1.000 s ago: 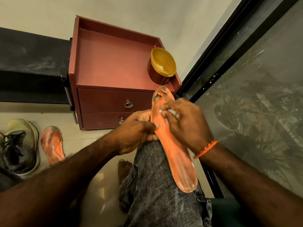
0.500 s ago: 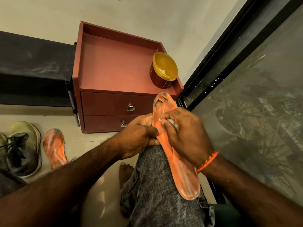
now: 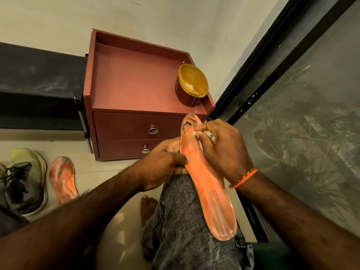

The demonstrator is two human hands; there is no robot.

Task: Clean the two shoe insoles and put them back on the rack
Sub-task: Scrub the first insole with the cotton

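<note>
An orange insole (image 3: pixel 210 193) lies along my knee, its worn, grey-stained toe end pointing at the cabinet. My left hand (image 3: pixel 163 164) grips its left edge near the middle, thumb on top. My right hand (image 3: pixel 220 147) pinches a small white wad (image 3: pixel 211 135) and presses it on the insole near the toe end. A second orange insole (image 3: pixel 63 179), streaked with white, lies on the floor at the left beside a shoe.
A red two-drawer cabinet (image 3: pixel 136 90) stands ahead with a yellow-lidded tub (image 3: pixel 191 84) on its top. A black rack (image 3: pixel 39 86) is at the left, a yellow-grey shoe (image 3: pixel 23 182) on the floor. A black-framed window (image 3: pixel 292 55) runs along the right.
My right hand has slid the white wad up the insole toward the toe end. My left hand keeps its grip. The view has tilted slightly.
</note>
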